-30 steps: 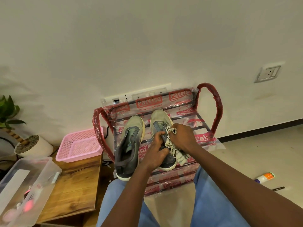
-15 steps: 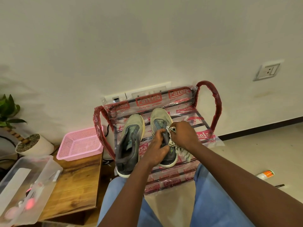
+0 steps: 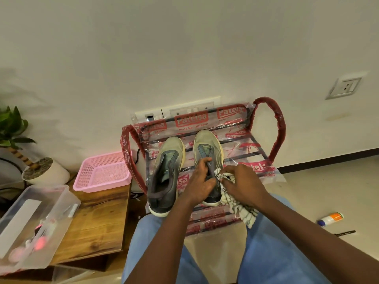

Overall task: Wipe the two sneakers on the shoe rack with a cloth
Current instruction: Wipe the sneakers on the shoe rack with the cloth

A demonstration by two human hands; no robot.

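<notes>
Rack (image 3: 280, 128): right sneaker (image 3: 207, 143) behind hands (image 3: 200, 185) (image 3: 244, 184), cloth (image 3: 244, 210)

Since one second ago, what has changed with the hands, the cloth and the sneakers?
The right hand, holding the cloth, has slid it from the top of the right sneaker down its outer side, toward the heel. Nothing was picked up or released. The left hand still grips that sneaker; the left sneaker and shoe rack have not moved.

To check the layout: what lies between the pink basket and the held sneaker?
The rack's red side loop and the other sneaker, in the head view.
</notes>
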